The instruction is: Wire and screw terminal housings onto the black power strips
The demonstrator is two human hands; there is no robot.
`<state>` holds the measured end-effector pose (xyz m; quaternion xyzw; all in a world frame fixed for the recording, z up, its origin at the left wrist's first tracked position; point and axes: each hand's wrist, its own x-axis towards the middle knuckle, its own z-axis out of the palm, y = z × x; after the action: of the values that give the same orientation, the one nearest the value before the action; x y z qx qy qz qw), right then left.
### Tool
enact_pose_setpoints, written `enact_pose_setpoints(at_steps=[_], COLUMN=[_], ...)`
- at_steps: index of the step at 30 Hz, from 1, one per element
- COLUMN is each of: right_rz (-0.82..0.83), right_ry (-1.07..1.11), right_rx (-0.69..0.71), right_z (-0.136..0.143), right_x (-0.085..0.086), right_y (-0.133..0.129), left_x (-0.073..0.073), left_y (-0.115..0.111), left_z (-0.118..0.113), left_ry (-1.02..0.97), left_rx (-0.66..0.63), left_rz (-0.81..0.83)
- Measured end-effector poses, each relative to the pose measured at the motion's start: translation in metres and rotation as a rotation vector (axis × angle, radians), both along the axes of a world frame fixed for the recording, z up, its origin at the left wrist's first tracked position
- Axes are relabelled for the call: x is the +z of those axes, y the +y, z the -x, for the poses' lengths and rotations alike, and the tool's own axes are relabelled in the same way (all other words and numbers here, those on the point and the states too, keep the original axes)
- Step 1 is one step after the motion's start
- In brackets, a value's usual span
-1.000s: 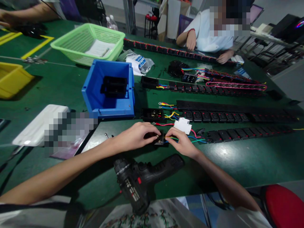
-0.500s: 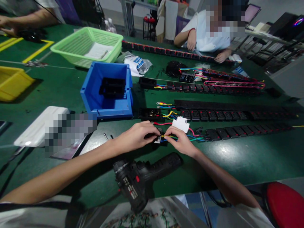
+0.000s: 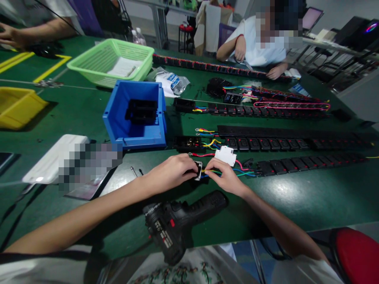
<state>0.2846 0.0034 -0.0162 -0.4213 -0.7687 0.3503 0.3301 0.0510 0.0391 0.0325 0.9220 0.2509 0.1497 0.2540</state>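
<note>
On a green worktop (image 3: pixel 302 201), a small dark part with a pale edge (image 3: pixel 199 171) held in the left hand (image 3: pixel 179 170), coloured wires (image 3: pixel 249 173) pinched beside it by the right hand (image 3: pixel 224 176), a white module (image 3: pixel 225 155) set just beyond, a black drill (image 3: pixel 170 227) laid nearer.

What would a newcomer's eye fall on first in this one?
Probably the bright blue bin beyond the left hand, with the pale green basket behind it. Next comes the big black power drill in the centre foreground. Just beyond it, the left hand holds a small black box and the right hand pinches coloured wires beside it.
</note>
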Motion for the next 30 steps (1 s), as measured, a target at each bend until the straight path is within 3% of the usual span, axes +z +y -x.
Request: enact_pose_setpoints(at_steps=[13,18,26,30], right_rz=[-0.001,-0.015,-0.04,-0.052], right_ry=[0.011,0.016,0.035,0.037], right_rx=[0.01,0.01,0.015,0.025], right_z=[-0.001,-0.002,-0.003,-0.002], right_x=[0.001,0.001,0.004,0.004], right_y=[0.001,0.0,-0.001,-0.001], left_x=[0.01,0.016,0.011,0.006], left_y=[0.002,0.002,0.0,0.002], left_z=[-0.005,-0.003,-0.003,-0.002], left_ry=[0.048,0.13,0.088,0.045], left_rx=[0.026,-0.02,-0.069,-0.027], left_rz=[-0.004,-0.1,-0.216,-0.193])
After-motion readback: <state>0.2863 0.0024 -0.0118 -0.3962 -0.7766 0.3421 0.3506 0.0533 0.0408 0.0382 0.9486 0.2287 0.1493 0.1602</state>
